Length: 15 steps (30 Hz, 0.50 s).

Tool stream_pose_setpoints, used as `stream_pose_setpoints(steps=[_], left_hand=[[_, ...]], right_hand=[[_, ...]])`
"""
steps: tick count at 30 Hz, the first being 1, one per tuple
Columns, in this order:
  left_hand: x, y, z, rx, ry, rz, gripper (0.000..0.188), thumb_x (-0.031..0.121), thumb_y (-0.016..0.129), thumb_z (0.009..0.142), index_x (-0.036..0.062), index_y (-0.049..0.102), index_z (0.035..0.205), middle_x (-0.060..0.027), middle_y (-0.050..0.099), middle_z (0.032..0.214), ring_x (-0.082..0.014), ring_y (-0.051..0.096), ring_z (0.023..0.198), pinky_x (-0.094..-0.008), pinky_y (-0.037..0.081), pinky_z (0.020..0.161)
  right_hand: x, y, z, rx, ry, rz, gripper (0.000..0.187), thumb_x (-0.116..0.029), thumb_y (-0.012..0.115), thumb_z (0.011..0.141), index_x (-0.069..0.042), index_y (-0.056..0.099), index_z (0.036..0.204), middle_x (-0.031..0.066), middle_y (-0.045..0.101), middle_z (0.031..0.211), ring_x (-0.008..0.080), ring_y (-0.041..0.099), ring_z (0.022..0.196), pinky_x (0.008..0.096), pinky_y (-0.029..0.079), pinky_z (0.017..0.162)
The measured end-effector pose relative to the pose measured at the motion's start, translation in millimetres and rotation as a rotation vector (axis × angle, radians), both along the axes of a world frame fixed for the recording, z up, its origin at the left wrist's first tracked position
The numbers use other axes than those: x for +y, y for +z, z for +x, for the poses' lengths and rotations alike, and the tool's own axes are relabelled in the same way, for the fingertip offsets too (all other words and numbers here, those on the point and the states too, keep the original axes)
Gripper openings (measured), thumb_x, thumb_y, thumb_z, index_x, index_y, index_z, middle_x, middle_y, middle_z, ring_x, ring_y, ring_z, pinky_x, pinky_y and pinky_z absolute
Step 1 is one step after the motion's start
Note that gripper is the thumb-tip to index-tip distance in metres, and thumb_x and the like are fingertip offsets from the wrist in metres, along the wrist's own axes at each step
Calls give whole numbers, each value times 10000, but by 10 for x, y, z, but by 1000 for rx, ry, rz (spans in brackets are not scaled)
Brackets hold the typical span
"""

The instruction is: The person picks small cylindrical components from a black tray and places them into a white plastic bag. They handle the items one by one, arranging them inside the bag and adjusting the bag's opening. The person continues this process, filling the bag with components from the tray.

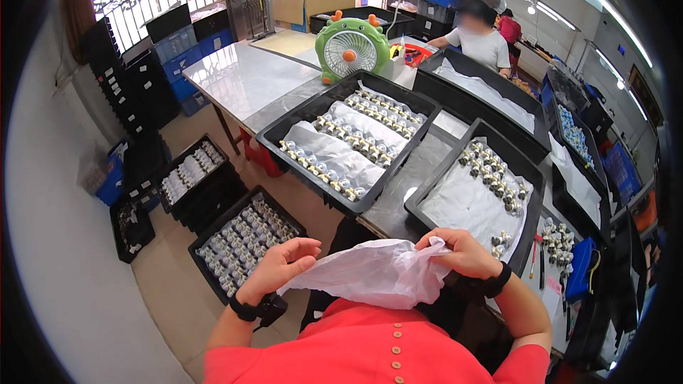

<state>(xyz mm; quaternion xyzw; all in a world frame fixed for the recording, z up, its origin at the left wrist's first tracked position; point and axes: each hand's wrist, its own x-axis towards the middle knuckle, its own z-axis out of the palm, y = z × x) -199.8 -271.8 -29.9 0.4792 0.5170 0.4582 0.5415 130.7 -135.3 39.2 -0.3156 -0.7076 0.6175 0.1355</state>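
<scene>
A thin sheet of white tissue paper [377, 270] hangs crumpled in front of my body. My right hand [462, 252] grips its bunched upper right corner. At the sheet's left edge is my left hand [283, 267], its thumb apart from the curved fingers and the paper beside the thumb. Ahead of the right hand lies a black tray [420, 206] lined with white paper, with rows of small clear-topped, gold-and-dark parts [491, 171] along its far and right side. Left of it, another black tray [274, 131] holds several rows of such parts between strips of paper.
A green fan [352, 50] stands behind the trays on the table [235, 75]. Filled trays [249, 242] sit low on the left, beside stacked crates. A person [480, 43] works across the table. At right are loose parts [558, 242], a blue case [582, 267] and pen-like tools.
</scene>
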Motion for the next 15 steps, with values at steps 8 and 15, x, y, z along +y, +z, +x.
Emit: stream_pose_setpoints(steps=[8,15], left_hand=[[492,663,520,506,-229,494,637,207,743,771,27,460,1312,-132,527,1244,-234,528,1138,-331,411,969],[1142,826,669,443,-405,498,483,144,672,824,98,523,1281,-91,661,938,-190,651,861,-311,501,786]], right_hand=[[187,-25,-344,106,78,140,233,-47,607,840,-25,610,1072,19,627,968,75,571,880,237,469,755],[463,-4,-397,163,21,91,208,-71,601,882,7,589,1074,20,622,939,62,555,853,230,467,719]])
